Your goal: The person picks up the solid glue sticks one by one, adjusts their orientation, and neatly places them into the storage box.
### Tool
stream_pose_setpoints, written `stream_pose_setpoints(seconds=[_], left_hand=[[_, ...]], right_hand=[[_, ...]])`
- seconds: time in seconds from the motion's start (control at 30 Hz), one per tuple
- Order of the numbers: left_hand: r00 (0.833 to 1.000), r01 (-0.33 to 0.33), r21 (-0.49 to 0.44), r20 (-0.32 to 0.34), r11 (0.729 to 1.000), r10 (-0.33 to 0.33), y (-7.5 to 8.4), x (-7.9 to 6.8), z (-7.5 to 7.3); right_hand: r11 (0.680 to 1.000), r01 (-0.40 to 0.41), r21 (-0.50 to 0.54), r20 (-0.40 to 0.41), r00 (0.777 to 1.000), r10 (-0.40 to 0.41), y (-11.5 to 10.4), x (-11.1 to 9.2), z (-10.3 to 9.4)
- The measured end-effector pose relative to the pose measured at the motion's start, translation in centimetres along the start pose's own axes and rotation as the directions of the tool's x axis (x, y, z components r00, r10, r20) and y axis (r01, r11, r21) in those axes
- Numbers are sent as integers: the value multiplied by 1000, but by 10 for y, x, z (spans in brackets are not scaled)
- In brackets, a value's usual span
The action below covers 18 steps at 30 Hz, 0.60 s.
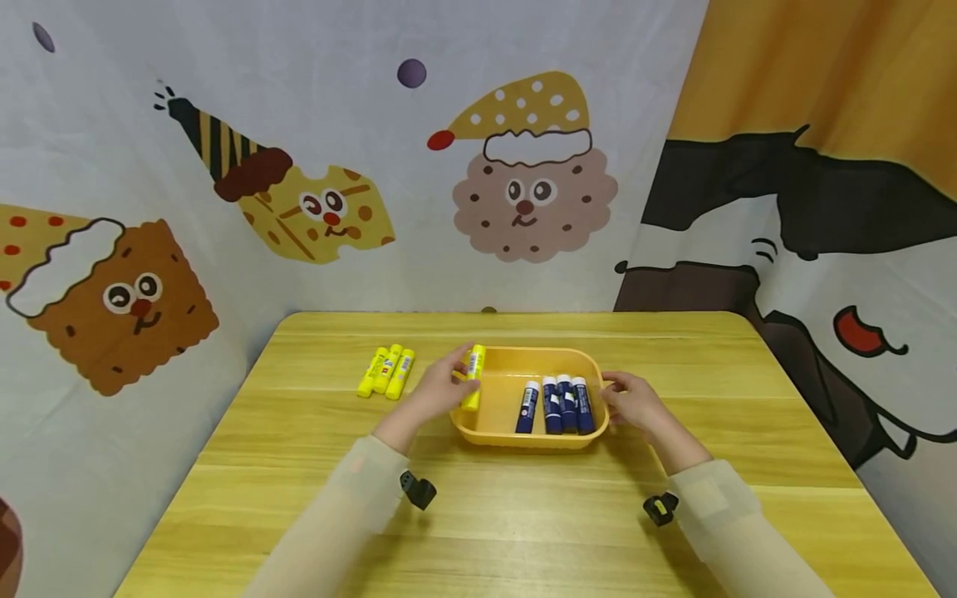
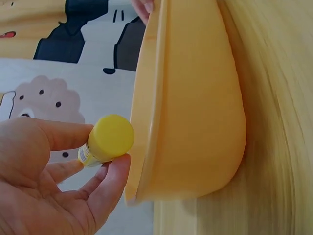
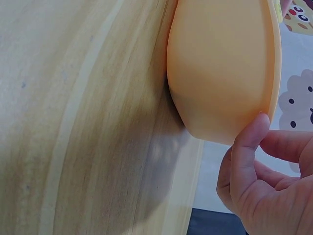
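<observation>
My left hand (image 1: 437,389) pinches a yellow glue stick (image 1: 475,365) between thumb and fingers, above the left rim of an orange plastic basket (image 1: 497,438). In the left wrist view the glue stick's round yellow end (image 2: 113,135) faces the camera, close beside the basket wall (image 2: 195,98). Inside the basket, several dark blue glue sticks (image 1: 527,409) with white caps stand or lean toward the right side. My right hand (image 1: 634,403) grips the basket's right end; in the right wrist view its fingertips (image 3: 261,122) touch the wall near the rim.
Left of the basket, three yellow glue sticks (image 1: 386,371) lie side by side on the wooden table (image 1: 508,515). Behind the table's far edge hangs a white curtain (image 1: 419,282) printed with cartoon figures.
</observation>
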<state>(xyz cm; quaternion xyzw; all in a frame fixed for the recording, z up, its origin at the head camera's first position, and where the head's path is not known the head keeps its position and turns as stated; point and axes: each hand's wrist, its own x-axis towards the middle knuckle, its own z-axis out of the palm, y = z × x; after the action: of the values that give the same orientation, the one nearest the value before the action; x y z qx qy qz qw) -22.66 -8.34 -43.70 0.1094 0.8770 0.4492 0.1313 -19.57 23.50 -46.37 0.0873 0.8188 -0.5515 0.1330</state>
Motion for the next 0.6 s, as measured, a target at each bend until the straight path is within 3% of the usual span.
stream_pose_setpoints(seconds=[0.23, 0.6], left_hand=[[1000, -29, 102, -1, 994, 30, 6, 6, 14], [996, 90, -44, 24, 995, -89, 10, 14, 39]], right_hand=[[1000, 4, -9, -4, 1000, -4, 2, 2, 0], [1000, -4, -6, 1, 1000, 4, -2, 0, 0]])
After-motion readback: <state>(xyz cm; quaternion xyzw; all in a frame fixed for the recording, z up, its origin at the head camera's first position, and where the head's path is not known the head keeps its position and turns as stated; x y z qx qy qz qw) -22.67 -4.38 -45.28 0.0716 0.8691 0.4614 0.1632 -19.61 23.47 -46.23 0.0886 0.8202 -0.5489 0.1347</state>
